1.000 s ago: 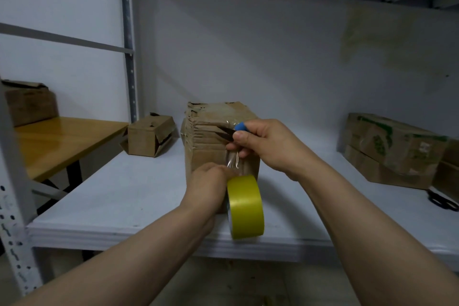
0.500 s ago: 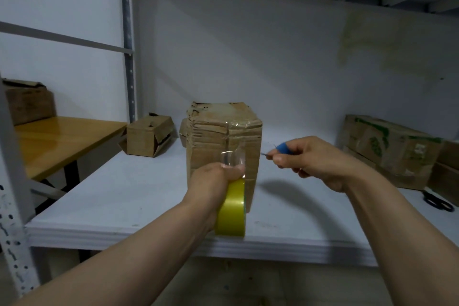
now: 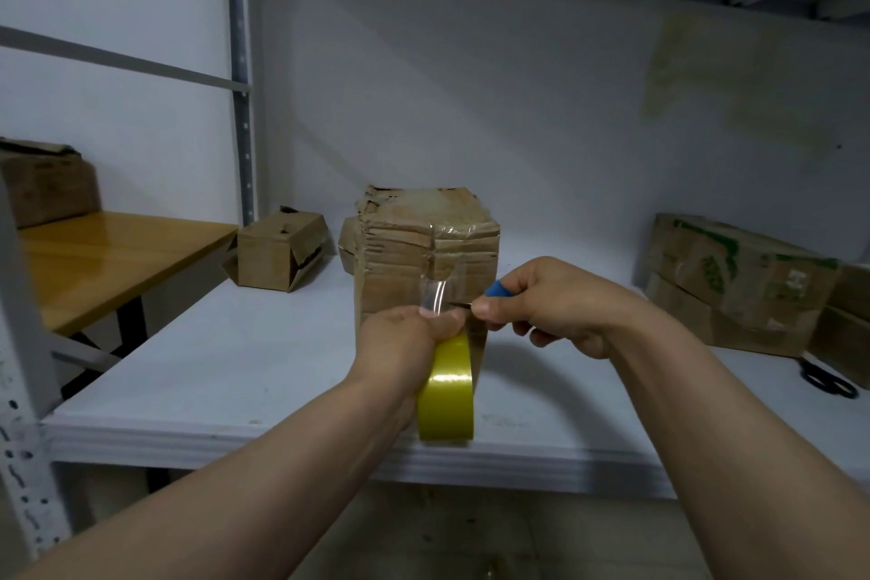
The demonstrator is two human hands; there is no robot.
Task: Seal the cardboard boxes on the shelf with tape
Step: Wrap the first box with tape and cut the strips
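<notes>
As the shelf (image 3: 235, 367) stands now: you are partway through one box, with more waiting.
Middle box (image 3: 423, 259): it sits near the centre of the shelf, well back from the front edge. Shiny clear tape already runs over its top and down the front face.
Tape strip (image 3: 435, 294): it stretches from the box front to the roll, not yet cut.
Left grip: your left hand (image 3: 400, 344) is closed around the yellow tape roll (image 3: 447, 396), held just in front of the box.
Right grip: your right hand (image 3: 551, 301) pinches a small blue-handled cutter (image 3: 494, 289), its blade pointing at the strip. Whether it touches, you cannot tell.
Done: by the look of it, the seam on this box is covered.
Left on this box: sever the strip and press the loose end flat.
Small box (image 3: 277, 250): it lies to the left with a flap hanging open, so it likely needs sealing.
Right-hand boxes (image 3: 734, 278): they are stacked against the wall. Whether they are sealed is unclear.
Scissors (image 3: 828, 379): they lie unused at the far right.
Overall: judged from this, most of the job remains.
</notes>
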